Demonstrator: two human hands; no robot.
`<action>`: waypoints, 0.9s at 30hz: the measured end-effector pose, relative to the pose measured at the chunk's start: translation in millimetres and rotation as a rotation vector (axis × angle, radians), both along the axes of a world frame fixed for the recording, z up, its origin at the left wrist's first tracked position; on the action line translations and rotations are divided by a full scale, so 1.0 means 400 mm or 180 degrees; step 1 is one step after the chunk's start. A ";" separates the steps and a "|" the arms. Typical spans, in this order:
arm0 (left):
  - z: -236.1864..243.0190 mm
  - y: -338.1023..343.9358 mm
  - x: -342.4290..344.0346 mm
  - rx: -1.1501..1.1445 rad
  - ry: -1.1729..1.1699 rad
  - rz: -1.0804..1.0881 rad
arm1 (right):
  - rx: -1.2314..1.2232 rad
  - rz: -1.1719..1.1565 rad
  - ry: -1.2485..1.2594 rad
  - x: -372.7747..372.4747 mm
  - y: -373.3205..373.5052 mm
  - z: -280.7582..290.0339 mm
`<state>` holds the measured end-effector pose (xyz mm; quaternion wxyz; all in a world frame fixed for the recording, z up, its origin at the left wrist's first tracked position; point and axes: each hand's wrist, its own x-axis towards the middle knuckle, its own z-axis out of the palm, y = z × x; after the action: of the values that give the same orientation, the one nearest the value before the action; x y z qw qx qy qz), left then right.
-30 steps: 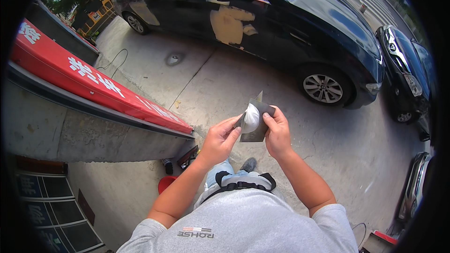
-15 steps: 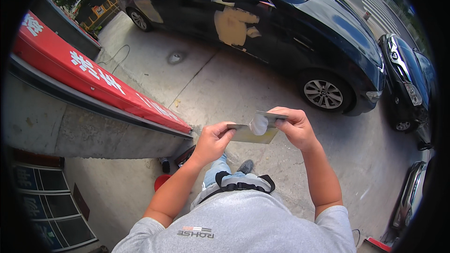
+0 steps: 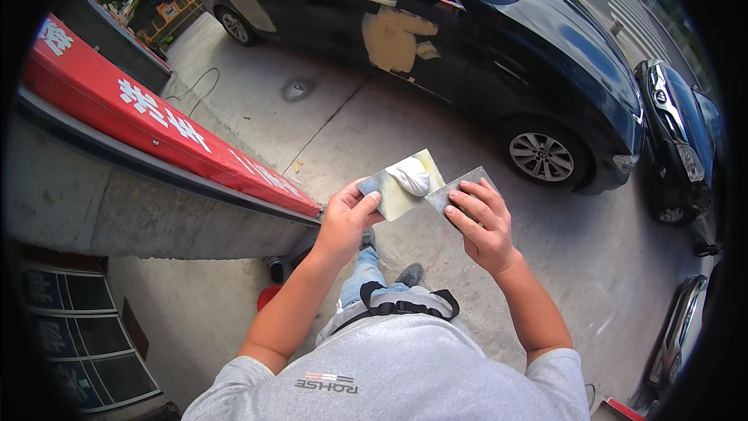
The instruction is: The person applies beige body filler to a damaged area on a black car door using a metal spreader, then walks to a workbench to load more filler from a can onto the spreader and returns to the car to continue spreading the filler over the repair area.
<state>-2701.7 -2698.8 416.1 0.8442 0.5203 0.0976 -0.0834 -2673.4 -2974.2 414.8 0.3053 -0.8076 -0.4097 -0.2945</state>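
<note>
My left hand (image 3: 351, 217) is closed on the near left edge of a flat, yellowish-smeared putty board (image 3: 401, 201), thumb on top. A thick, pale lump of putty (image 3: 411, 177) lies on its upper face. In my right hand (image 3: 485, 222) is a grey metal putty spreader (image 3: 456, 189), its fingers laid across the face. The spreader's left corner meets or overlaps the board's right edge; I cannot tell whether they touch. Beyond my hands stands a dark car (image 3: 467, 70) with a tan filler patch (image 3: 393, 37) on its door.
A red sign panel (image 3: 156, 121) with white lettering runs along the left above a grey wall. Another dark car (image 3: 670, 140) is at the right. Concrete floor (image 3: 312, 136) lies between me and the car. A red round object (image 3: 269, 296) is partly hidden by my left forearm.
The putty now sits on the board instead of the spreader's edge. The board has tilted to face up, and my right hand has turned the spreader flat, fingers over its face.
</note>
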 end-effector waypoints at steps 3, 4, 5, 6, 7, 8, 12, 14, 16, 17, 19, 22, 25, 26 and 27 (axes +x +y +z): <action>0.012 -0.004 0.010 -0.0164 0.0058 -0.0109 | 0.0065 0.0026 0.0039 -0.005 0.042 -0.001; 0.017 -0.002 0.011 -0.0243 0.0089 -0.0135 | 0.0031 -0.0097 0.0251 -0.007 0.051 0.002; 0.022 -0.003 0.011 -0.0253 0.0065 -0.0123 | -0.0136 0.0022 0.0321 -0.007 0.056 0.005; 0.027 -0.003 0.011 -0.0279 0.0046 -0.0091 | -0.0304 0.0142 0.0245 -0.006 0.059 0.008; 0.031 -0.001 0.013 -0.0353 -0.0029 -0.0063 | -0.0150 0.0295 0.0250 -0.003 0.058 0.011; 0.034 -0.002 0.017 -0.0246 0.0051 -0.0004 | -0.0160 0.0509 0.0137 -0.002 0.057 0.012; 0.043 -0.002 0.015 -0.0142 0.0049 -0.0066 | 0.0099 0.0272 0.0189 0.011 0.055 0.006; 0.045 -0.001 0.012 -0.0211 0.0032 -0.0112 | -0.0035 0.0128 0.0416 0.011 0.060 0.004; 0.045 -0.001 0.011 -0.0436 -0.0067 -0.0131 | -0.0112 0.0358 0.0263 0.004 0.066 0.008; 0.046 0.000 0.011 -0.0329 0.0042 -0.0001 | -0.0047 0.0485 0.0263 0.001 0.069 0.012; 0.047 0.000 0.012 -0.0304 0.0085 0.0164 | -0.0021 0.0492 0.0237 -0.002 0.072 0.024; 0.048 -0.003 0.009 -0.0119 0.0094 0.0067 | 0.0222 0.0272 0.0127 0.012 0.081 0.032; 0.046 -0.002 0.000 -0.0340 -0.0080 -0.0136 | 0.0092 0.0305 0.0333 0.015 0.101 0.017; 0.043 -0.002 -0.001 -0.0266 0.0066 -0.0058 | 0.0135 0.0388 0.0145 0.009 0.103 0.008; 0.041 0.003 -0.001 -0.0319 0.0089 0.0001 | 0.0150 0.0451 0.0255 -0.006 0.105 -0.002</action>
<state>-2702.1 -2697.5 432.4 0.8678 0.4762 0.1052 -0.0953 -2675.8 -2932.2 414.1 0.3604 -0.7803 -0.4462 -0.2492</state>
